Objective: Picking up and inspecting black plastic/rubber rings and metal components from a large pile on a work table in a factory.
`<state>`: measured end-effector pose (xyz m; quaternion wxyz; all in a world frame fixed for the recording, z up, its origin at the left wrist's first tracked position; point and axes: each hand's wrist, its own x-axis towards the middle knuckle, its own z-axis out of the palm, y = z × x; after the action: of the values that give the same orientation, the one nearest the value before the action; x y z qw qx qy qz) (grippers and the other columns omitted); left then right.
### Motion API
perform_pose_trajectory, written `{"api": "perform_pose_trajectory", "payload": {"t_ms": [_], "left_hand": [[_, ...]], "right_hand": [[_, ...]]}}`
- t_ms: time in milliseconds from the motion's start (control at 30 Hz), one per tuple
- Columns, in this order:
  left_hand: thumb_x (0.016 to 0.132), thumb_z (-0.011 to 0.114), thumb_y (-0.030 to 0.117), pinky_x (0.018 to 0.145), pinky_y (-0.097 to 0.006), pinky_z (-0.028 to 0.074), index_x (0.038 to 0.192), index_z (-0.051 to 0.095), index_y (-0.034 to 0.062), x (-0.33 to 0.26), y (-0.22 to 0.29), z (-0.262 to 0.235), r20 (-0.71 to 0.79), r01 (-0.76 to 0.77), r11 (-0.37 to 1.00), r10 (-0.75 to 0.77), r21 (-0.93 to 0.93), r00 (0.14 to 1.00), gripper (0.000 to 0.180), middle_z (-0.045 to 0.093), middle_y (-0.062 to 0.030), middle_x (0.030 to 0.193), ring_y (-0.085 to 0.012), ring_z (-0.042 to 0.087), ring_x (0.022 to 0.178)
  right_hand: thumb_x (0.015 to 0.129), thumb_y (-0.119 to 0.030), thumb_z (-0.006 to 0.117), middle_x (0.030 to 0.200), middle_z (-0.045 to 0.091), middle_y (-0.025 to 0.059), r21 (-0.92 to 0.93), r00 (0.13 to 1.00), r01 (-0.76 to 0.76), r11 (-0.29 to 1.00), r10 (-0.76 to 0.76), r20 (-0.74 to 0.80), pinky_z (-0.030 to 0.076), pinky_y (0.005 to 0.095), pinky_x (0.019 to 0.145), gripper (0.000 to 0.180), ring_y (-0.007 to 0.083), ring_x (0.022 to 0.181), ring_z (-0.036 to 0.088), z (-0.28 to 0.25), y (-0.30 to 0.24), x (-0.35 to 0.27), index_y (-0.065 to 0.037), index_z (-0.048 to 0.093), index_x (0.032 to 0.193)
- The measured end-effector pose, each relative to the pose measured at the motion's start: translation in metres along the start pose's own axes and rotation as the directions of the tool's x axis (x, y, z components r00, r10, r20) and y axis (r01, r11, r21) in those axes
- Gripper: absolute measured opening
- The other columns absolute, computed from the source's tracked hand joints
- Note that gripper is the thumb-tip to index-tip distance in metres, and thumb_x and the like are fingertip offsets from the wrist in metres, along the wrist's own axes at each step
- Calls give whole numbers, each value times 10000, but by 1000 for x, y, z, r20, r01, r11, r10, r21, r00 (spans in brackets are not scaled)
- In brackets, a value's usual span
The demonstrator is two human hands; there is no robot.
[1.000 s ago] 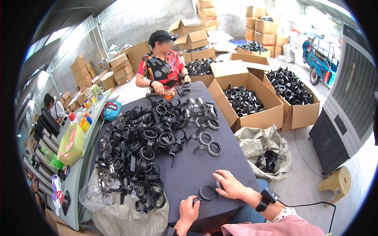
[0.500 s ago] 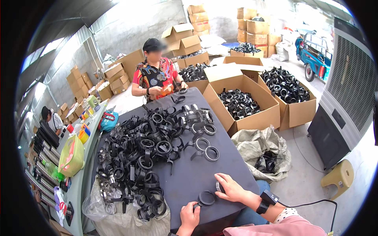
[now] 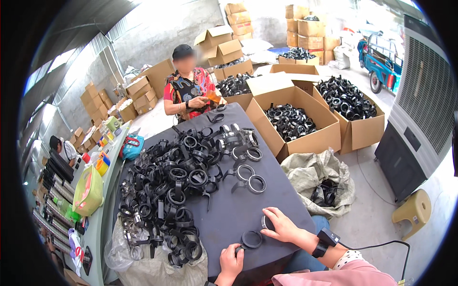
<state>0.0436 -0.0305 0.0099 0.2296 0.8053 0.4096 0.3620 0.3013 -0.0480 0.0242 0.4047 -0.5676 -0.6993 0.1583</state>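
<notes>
Black ring [image 3: 251, 240]: flat on the dark tabletop [image 3: 234, 212], near the wearer's edge; probably light, stiff, smooth, hardly fragile; best held by its side tab or outer rim.
Left hand [image 3: 231, 262]: curled around the ring's tab side.
Right hand [image 3: 283, 227]: thumb and fingers grasping a silver-edged ring [image 3: 266, 223], tilted; how firmly cannot be told.
Large carton [image 3: 315, 139]: open, filled with loose black and silver rings.
Neighbouring carton [image 3: 367, 131]: heaped likewise.
Woven sack [image 3: 303, 175]: slumped open, some black pieces inside.
</notes>
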Motion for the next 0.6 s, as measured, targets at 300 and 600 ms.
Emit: {"api": "perform_pose_trajectory", "payload": {"t_ms": [300,600], "left_hand": [[881,622,231,686,-409,473,965,647,35,2,1,0,-5,-12,1000,12,-5,1000,215,671,-136,806,-348,617,695],[865,634,212,687,-412,475,967,649,36,0,2,-1,24,16,1000,-16,-8,1000,203,674,-139,823,-348,619,709]], "right_hand": [[825,-322,743,1327,448,254,-7,1000,-29,1000,29,4,425,442,1028,730,417,1215,479,0,-1,0,39,419,1369],[825,-319,742,1321,456,248,-4,999,-32,999,32,9,427,437,1027,718,410,1213,484,0,-2,0,39,431,1364]]}}
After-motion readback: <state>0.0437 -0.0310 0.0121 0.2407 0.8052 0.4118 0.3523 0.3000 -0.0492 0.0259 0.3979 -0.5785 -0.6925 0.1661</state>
